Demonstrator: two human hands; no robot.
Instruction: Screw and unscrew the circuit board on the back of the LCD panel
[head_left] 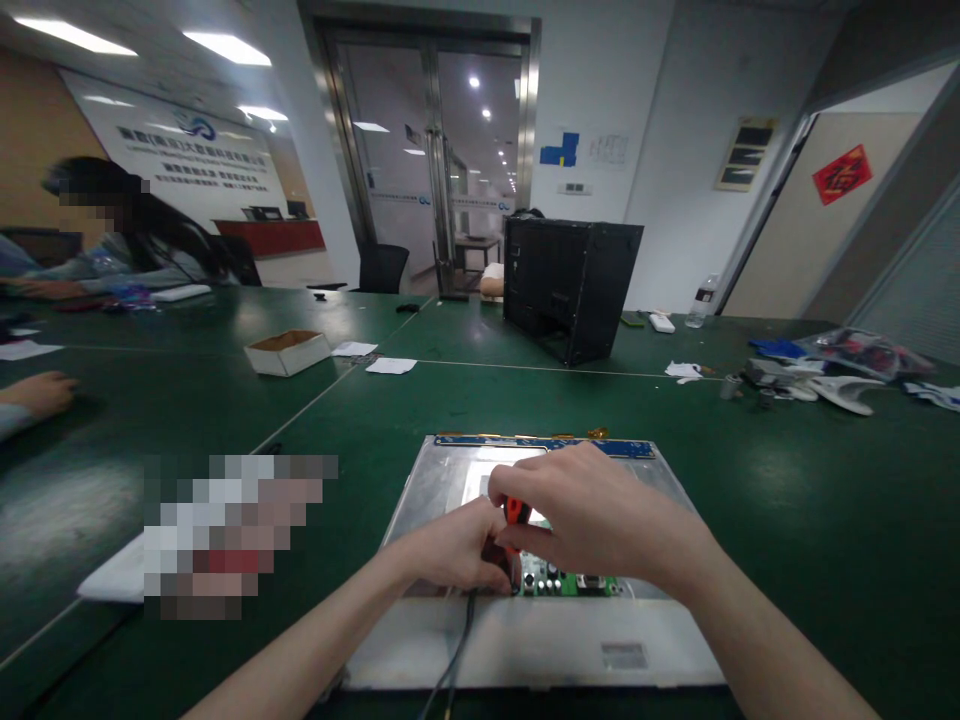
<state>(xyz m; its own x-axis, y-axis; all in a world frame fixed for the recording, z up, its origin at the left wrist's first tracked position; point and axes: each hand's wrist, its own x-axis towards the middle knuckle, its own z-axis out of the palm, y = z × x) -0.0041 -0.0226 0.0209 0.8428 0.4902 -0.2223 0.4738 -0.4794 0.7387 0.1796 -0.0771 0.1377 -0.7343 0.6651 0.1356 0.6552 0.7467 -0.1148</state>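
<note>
A flat silver display panel (427, 500) lies in front of me, with a blue strip board (634, 449) along its far edge. Near its middle sits a green circuit board (570, 584), partly covered by my hands. My right hand (592, 515) grips the orange and black handle of a screwdriver (515, 511), held upright over the board. Just below it, my left hand (469, 548) is closed low at the board's left side, by the screwdriver's lower end. What its fingers pinch is hidden. A dark cable (463, 640) runs from under that hand toward me.
A black computer case (570, 285) stands on the green table (360, 410). Left of it are an open small box (285, 352) and papers (391, 366). Loose parts (814, 380) and a bottle (701, 302) lie or stand at right. A person (127, 230) sits at far left; another hand (45, 393) rests nearby.
</note>
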